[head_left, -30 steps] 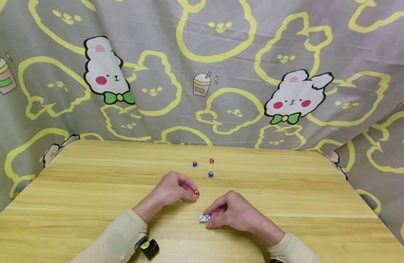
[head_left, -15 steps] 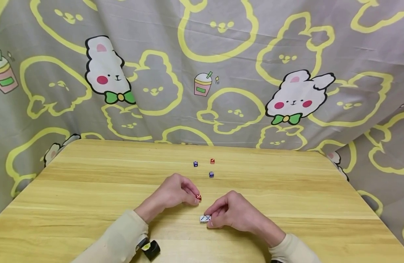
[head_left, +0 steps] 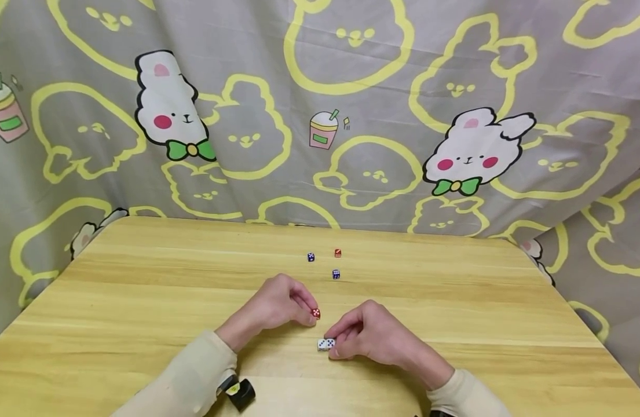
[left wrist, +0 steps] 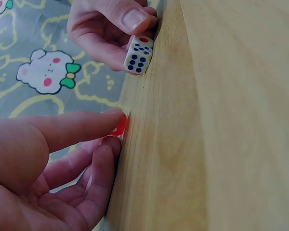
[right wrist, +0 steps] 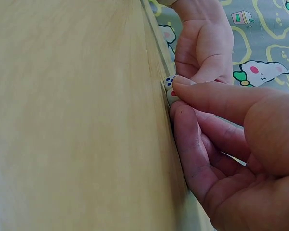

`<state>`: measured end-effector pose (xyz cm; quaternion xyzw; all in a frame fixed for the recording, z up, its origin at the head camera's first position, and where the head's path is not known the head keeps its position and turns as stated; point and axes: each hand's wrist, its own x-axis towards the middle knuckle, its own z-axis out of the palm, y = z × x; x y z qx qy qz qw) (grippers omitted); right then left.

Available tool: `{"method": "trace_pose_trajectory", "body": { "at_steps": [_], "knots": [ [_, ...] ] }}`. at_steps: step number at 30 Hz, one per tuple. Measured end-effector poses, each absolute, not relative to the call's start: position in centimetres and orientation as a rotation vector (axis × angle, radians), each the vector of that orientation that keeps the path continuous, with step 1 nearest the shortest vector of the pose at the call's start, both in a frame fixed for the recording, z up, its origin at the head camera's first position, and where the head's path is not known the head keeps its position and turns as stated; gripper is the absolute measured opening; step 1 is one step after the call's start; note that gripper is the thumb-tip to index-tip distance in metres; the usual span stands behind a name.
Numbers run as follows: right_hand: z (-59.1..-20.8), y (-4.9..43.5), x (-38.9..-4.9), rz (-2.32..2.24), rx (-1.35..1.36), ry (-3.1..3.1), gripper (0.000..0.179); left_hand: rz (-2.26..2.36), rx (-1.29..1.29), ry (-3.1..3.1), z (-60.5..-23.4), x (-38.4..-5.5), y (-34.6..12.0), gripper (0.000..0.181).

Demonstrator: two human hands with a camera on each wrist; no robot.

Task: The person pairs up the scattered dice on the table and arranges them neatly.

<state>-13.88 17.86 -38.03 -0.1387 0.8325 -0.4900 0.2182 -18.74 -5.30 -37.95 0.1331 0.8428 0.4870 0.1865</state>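
My left hand [head_left: 279,302] pinches a red die [head_left: 315,313] between thumb and fingers, low over the wooden table. In the left wrist view only a corner of that red die [left wrist: 120,126] shows past the thumb. Two white dice sit side by side in front of it, a left white die [head_left: 322,345] and a right white die [head_left: 331,344], with faces together. The thumb and fingers of my right hand [head_left: 376,336] grip the right one. In the right wrist view, the thumb covers part of this white die [right wrist: 172,96].
Farther back on the table [head_left: 168,260] lie a blue die [head_left: 311,257], a second blue die [head_left: 336,274] and another red die [head_left: 337,253], spaced apart. A grey patterned curtain [head_left: 278,52] hangs behind the table's far edge. A black strap device [head_left: 241,395] hangs at the left wrist.
My left hand has brought its red die a little toward me and to the right, closer to the white dice. The right hand and the white dice have stayed in place.
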Motion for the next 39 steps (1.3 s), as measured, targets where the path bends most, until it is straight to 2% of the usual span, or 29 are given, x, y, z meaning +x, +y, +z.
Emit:
{"method": "trace_pose_trajectory", "body": {
  "at_steps": [39],
  "knots": [
    [-38.15, 18.04, -14.14, -1.370, -0.413, 2.293, 0.017, 1.401, 0.413, 2.314, -38.16, -18.80, -5.35, 0.019]
  ]
}}
